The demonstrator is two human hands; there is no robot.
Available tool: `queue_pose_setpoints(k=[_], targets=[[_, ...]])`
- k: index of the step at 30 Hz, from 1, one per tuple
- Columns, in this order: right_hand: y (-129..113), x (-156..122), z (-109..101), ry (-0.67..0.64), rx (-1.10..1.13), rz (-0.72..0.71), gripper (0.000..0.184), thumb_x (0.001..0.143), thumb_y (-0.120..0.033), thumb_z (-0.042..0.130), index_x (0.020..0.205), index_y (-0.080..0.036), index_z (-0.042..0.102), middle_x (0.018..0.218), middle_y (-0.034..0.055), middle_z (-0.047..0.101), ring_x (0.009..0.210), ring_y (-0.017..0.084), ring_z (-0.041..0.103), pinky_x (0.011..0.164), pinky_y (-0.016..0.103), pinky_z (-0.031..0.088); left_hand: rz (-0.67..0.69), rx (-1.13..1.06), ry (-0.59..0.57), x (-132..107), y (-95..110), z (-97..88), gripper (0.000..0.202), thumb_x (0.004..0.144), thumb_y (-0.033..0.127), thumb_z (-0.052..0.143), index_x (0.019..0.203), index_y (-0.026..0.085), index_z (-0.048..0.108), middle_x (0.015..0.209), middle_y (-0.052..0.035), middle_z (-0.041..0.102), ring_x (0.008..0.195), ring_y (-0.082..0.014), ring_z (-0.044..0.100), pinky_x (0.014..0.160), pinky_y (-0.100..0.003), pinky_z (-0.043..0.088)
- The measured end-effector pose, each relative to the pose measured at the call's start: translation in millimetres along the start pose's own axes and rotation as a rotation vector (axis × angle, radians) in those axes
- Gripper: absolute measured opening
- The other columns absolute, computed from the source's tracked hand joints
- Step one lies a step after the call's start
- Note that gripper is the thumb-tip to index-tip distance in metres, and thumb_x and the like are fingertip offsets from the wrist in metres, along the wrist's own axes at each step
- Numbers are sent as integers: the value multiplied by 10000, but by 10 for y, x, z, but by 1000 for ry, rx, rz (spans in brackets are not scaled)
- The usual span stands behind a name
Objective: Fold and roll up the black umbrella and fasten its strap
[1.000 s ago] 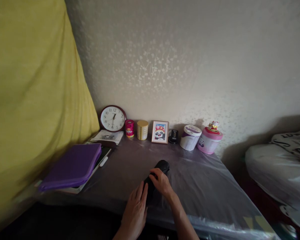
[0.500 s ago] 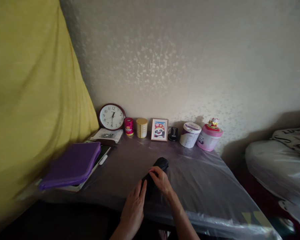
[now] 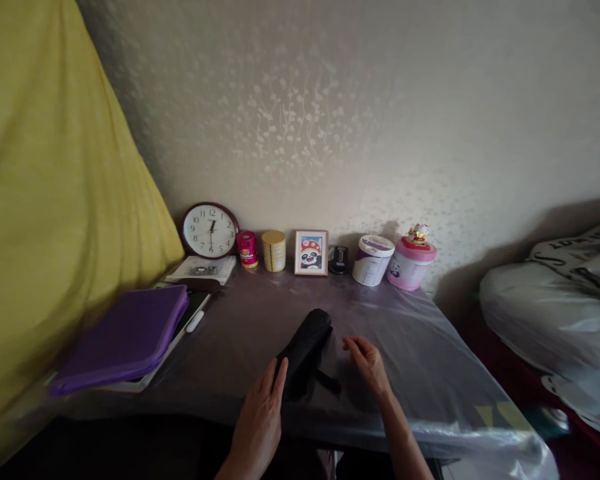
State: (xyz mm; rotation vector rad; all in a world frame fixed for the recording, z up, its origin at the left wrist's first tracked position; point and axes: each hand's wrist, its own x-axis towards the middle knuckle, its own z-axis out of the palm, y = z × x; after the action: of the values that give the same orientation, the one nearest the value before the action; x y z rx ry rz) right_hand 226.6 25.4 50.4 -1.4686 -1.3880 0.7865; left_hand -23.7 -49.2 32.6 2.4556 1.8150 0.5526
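A black folding umbrella (image 3: 305, 340) lies slantwise on the table, its rounded end pointing away from me. A short dark strap (image 3: 329, 382) sticks out from its right side, loose on the table cover. My left hand (image 3: 261, 403) is closed round the near end of the umbrella, thumb and fingers along its left side; that end is partly hidden. To the right of the umbrella and apart from it, my right hand (image 3: 367, 363) hovers with fingers curled together, and nothing shows in them.
Along the wall stand a clock (image 3: 211, 230), a pink can (image 3: 247, 250), a yellow can (image 3: 274, 252), a framed panda picture (image 3: 311, 253), a small black object (image 3: 339, 260) and two tubs (image 3: 373, 261). A purple folder (image 3: 125, 337) lies left on the plastic-covered table (image 3: 405, 360).
My right hand has moved off the umbrella to the right, and the strap now hangs loose beside it. The left hand keeps its hold. The view has shifted slightly to the right.
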Motion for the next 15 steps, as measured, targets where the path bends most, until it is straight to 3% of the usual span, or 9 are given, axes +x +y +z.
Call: queue_pose_setpoints(k=[6, 11, 15], targets=[[163, -37, -2, 41, -53, 19, 419, 781, -552, 468, 809, -168, 633, 661, 26, 623, 533, 142, 521, 531, 240, 402, 4, -64, 11, 4, -45, 49, 731, 762, -17, 260, 1406, 260, 50, 1415, -97, 341, 1245, -194, 417, 986, -386, 423], [174, -57, 7, 32, -33, 17, 411, 792, -545, 451, 810, -172, 624, 673, 37, 633, 538, 152, 542, 530, 245, 411, 5, -77, 20, -2, -41, 43, 694, 767, -15, 259, 1392, 262, 139, 1412, -86, 344, 1258, -185, 398, 1001, -375, 411], [138, -72, 0, 21, -43, 0, 382, 805, -518, 447, 792, -175, 614, 671, 35, 627, 548, 150, 546, 542, 240, 414, -12, -140, -5, 10, -33, 17, 692, 780, 20, 279, 1398, 288, 120, 1426, -67, 312, 1262, -181, 390, 1010, -384, 395]])
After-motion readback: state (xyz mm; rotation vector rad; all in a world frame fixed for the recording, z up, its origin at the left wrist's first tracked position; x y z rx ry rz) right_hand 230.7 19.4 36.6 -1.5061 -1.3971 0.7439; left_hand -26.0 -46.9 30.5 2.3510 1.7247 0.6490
